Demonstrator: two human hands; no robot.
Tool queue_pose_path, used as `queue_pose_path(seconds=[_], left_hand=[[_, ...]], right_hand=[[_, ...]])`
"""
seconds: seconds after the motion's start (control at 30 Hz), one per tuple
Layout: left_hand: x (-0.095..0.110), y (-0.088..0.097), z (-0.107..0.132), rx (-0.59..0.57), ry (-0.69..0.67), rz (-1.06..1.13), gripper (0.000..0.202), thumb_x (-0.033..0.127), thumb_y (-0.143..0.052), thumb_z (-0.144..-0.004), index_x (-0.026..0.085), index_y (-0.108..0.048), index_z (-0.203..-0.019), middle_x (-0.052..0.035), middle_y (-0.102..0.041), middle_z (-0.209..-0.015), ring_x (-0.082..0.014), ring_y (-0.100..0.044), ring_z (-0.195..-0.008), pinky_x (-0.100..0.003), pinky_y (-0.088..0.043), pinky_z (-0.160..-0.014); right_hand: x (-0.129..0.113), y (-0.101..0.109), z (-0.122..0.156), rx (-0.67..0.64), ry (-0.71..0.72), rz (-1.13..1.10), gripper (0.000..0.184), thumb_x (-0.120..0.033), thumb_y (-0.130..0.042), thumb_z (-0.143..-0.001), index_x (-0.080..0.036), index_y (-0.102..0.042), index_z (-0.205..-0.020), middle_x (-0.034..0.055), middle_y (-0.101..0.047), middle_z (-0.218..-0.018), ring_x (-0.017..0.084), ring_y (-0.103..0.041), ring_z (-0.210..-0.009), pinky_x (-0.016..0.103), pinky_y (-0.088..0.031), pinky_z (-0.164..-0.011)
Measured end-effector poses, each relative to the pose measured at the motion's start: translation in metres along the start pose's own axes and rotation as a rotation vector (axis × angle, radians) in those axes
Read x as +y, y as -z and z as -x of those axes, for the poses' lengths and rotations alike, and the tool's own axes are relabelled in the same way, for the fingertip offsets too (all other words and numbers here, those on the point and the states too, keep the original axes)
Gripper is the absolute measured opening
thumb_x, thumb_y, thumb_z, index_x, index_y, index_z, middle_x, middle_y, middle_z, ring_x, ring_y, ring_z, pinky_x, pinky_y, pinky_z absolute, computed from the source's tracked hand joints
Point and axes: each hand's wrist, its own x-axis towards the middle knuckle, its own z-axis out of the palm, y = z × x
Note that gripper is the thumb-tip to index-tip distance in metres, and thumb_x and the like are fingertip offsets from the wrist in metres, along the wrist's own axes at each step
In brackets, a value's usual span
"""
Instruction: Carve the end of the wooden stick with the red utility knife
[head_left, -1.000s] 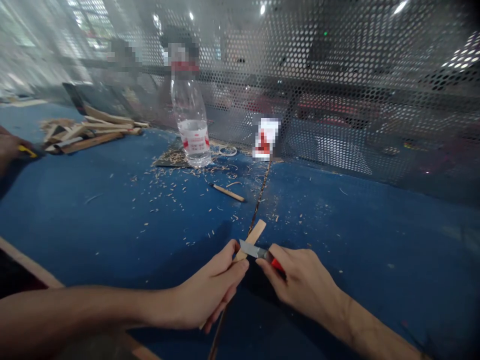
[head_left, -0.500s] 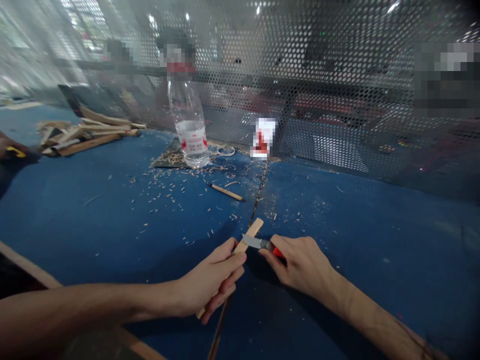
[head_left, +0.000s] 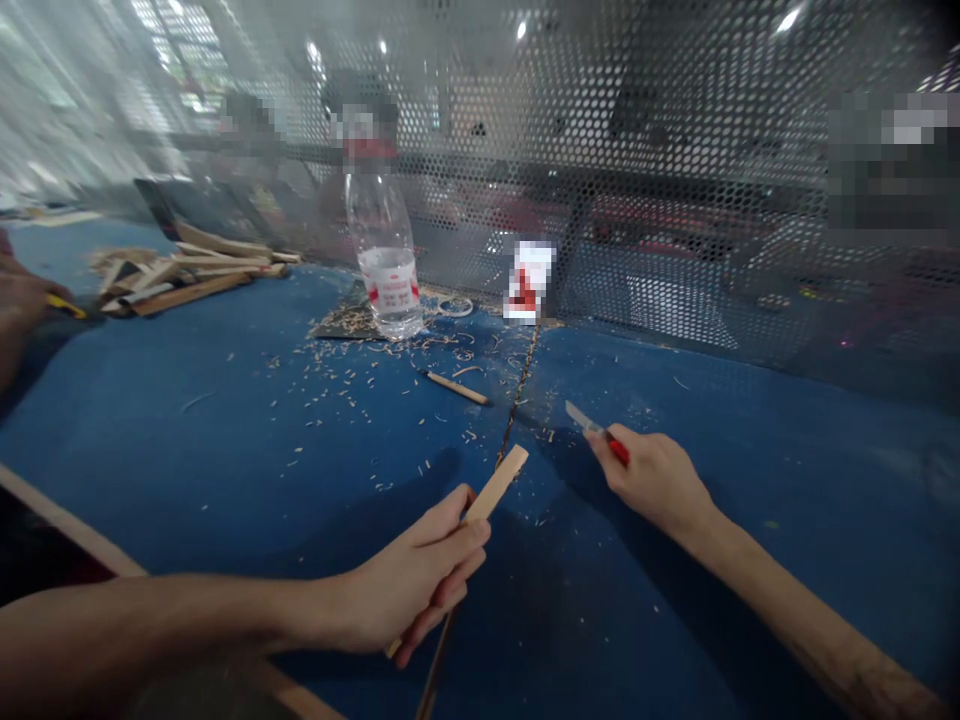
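Note:
My left hand (head_left: 427, 575) is closed around a pale flat wood strip (head_left: 501, 482), whose far end sticks out past my thumb; a bit of its lower end shows below my fingers. To the right, my right hand (head_left: 664, 480) grips a red-handled utility knife (head_left: 616, 446) with its blade out, pointing up and left. The blade is apart from the wood, some way to its right. Beyond the strip lies a thin wooden stick with a dark tip (head_left: 456, 387), among scattered shavings on the blue tabletop (head_left: 247, 470).
A clear plastic bottle (head_left: 386, 260) stands on a dark mat (head_left: 341, 318) littered with shavings. A pile of wood strips (head_left: 195, 268) lies back left, near another person's hand (head_left: 22, 300) with a yellow tool. A perforated screen (head_left: 675, 200) closes off the back; a blurred phone-like panel (head_left: 529, 283) leans there.
My right hand has moved the knife off the wood strip, to the right and slightly away from me. My left hand keeps its hold. The other person's hand has come further into view.

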Motion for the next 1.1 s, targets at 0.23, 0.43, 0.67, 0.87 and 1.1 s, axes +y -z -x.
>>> queue_pose_path(seconds=[0.23,0.43,0.67,0.87,1.1], left_hand=[[0.004,0.002,-0.002,-0.068,-0.006,-0.015,0.06,0.081,-0.065,-0.085,0.024,-0.047,-0.094,0.014,-0.045,-0.05,-0.0069,-0.03,-0.023,-0.017,-0.029,-0.02],[0.0,-0.001,-0.007,-0.051,0.015,0.11,0.069,0.089,-0.067,-0.074,0.025,-0.046,-0.09,0.012,-0.049,-0.048,-0.0092,-0.037,-0.026,-0.019,-0.037,-0.022],[0.006,-0.006,-0.006,-0.02,-0.057,0.093,0.064,0.086,-0.061,-0.08,0.024,-0.051,-0.09,0.0127,-0.039,-0.044,-0.007,-0.028,-0.028,-0.015,-0.03,-0.023],[0.004,-0.006,-0.013,0.064,-0.161,0.021,0.059,0.078,-0.067,-0.084,0.029,-0.04,-0.104,0.0146,-0.044,-0.045,-0.0099,-0.031,-0.027,-0.017,-0.032,-0.023],[-0.007,-0.009,-0.012,0.072,-0.191,-0.126,0.054,0.076,-0.056,-0.091,0.024,-0.048,-0.104,0.0121,-0.04,-0.046,-0.0077,-0.027,-0.03,-0.018,-0.027,-0.028]], right_hand=[[0.005,0.006,0.0,-0.039,-0.057,0.04,0.039,-0.041,-0.047,-0.106,-0.029,-0.039,-0.069,-0.0012,-0.052,-0.052,0.018,-0.048,-0.045,0.03,-0.022,-0.052],[0.004,0.007,0.0,-0.077,-0.067,0.055,0.038,-0.037,-0.048,-0.106,-0.03,-0.036,-0.071,-0.0024,-0.051,-0.052,0.018,-0.05,-0.044,0.029,-0.02,-0.053],[-0.009,0.009,0.002,-0.064,-0.029,0.022,0.034,-0.038,-0.047,-0.105,-0.03,-0.039,-0.073,-0.0016,-0.055,-0.051,0.02,-0.054,-0.044,0.03,-0.023,-0.051],[-0.045,0.023,0.01,0.015,0.109,-0.262,0.034,-0.042,-0.042,-0.106,-0.029,-0.041,-0.075,-0.007,-0.05,-0.048,0.015,-0.048,-0.037,0.028,-0.029,-0.046],[-0.077,0.035,0.022,0.049,0.297,-0.392,0.03,-0.035,-0.04,-0.108,-0.03,-0.04,-0.078,-0.0087,-0.056,-0.052,0.013,-0.048,-0.035,0.029,-0.032,-0.041]])
